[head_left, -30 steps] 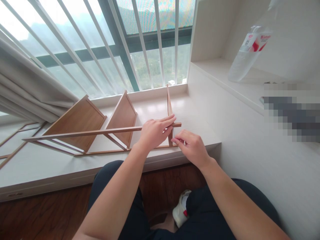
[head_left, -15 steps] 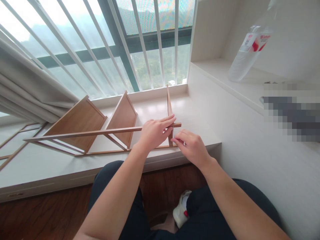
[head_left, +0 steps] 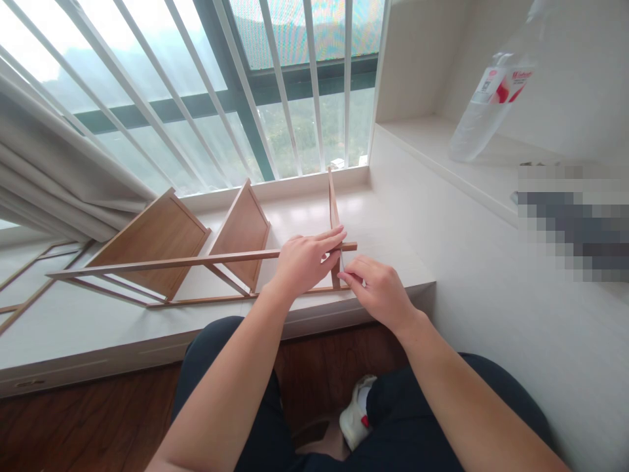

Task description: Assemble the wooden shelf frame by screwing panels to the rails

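Observation:
A wooden shelf rack (head_left: pixel 167 263) lies on its side on the white window ledge, with several brown boards standing across it. My left hand (head_left: pixel 305 261) is closed on the rack's upper rail close to its right end, fingers over the top and thumb below. Just right of it, my right hand (head_left: pixel 378 288) pinches a thin, light-grey metal hex key (head_left: pixel 342 259), mostly covered by the fingers. It is held against the rightmost board (head_left: pixel 333 203), by the joint with the rail. The key's tip is hidden.
A barred window (head_left: pixel 295 124) rises behind the ledge (head_left: pixel 388 242), and a grey curtain (head_left: pixel 63 170) hangs at left. On the right a white side panel carries a shelf with a water bottle (head_left: pixel 486 105) and a blurred-out object. My legs and a shoe (head_left: pixel 354 413) are below.
Hardly anything differs. My right hand's fingers have shifted very slightly at the hex key, while my left hand stays on the rail.

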The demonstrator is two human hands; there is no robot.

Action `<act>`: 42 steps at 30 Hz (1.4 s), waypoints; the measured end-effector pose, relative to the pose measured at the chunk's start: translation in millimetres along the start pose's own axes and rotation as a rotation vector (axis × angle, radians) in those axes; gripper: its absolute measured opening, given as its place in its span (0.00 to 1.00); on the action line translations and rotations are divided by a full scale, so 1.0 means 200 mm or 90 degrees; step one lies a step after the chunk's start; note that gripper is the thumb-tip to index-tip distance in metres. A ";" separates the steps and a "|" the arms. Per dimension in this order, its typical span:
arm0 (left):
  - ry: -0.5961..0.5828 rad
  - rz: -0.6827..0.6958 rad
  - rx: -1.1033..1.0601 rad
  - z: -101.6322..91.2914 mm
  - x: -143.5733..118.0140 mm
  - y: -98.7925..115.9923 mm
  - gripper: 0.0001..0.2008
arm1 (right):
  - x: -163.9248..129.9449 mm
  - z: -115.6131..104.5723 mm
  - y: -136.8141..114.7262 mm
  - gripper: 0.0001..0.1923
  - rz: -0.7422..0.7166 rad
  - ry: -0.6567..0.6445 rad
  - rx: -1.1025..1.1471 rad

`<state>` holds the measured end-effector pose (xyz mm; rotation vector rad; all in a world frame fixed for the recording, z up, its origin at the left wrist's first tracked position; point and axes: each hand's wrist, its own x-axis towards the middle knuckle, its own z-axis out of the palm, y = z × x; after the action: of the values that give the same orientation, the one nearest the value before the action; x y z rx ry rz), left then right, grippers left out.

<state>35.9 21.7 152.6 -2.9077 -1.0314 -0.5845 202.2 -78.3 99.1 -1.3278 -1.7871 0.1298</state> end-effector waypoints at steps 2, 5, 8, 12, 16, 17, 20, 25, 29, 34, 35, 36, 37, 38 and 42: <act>0.003 0.005 0.000 0.00 0.00 0.00 0.21 | 0.00 0.00 0.00 0.13 0.004 -0.009 -0.010; 0.004 0.005 0.002 0.00 0.00 0.00 0.21 | 0.00 -0.01 0.00 0.13 0.019 -0.026 -0.033; 0.005 0.001 0.005 0.00 0.00 0.01 0.21 | 0.00 -0.01 -0.02 0.13 0.033 -0.039 -0.055; 0.009 0.005 0.002 0.00 0.01 0.01 0.21 | 0.03 -0.04 -0.05 0.15 0.030 -0.030 -0.083; 0.010 0.009 -0.001 -0.01 0.00 0.01 0.21 | 0.06 -0.06 -0.08 0.15 0.037 -0.038 -0.094; 0.010 0.010 -0.001 -0.01 0.00 0.01 0.21 | 0.07 -0.06 -0.08 0.15 0.039 -0.041 -0.096; 0.009 0.010 -0.003 -0.01 0.00 0.01 0.20 | 0.07 -0.07 -0.08 0.14 0.036 -0.045 -0.100; 0.013 0.012 -0.001 -0.01 0.00 0.01 0.20 | 0.07 -0.07 -0.07 0.14 0.010 -0.024 -0.107; 0.014 0.005 -0.004 0.00 0.00 0.01 0.20 | 0.06 -0.05 -0.06 0.14 -0.033 -0.013 -0.099; 0.018 0.004 -0.010 0.00 0.00 0.00 0.20 | 0.06 -0.03 -0.04 0.16 -0.046 -0.048 -0.091; 0.017 0.005 -0.010 0.00 0.00 0.00 0.20 | 0.05 -0.02 -0.04 0.16 -0.046 -0.052 -0.090; 0.016 0.007 -0.010 0.00 0.00 0.00 0.20 | 0.05 -0.02 -0.03 0.16 -0.045 -0.055 -0.089; 0.015 0.009 -0.011 0.00 0.00 0.00 0.21 | 0.05 -0.02 -0.03 0.16 -0.045 -0.060 -0.087; 0.015 0.009 -0.011 0.00 0.00 0.00 0.21 | 0.05 -0.02 -0.03 0.15 -0.045 -0.066 -0.085; 0.007 0.003 -0.009 0.00 0.01 0.01 0.22 | 0.06 -0.03 -0.03 0.15 -0.048 -0.091 -0.086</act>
<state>37.3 21.4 153.5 -2.9145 -1.0236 -0.6095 201.5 -73.2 111.8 -1.3726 -1.9948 0.0642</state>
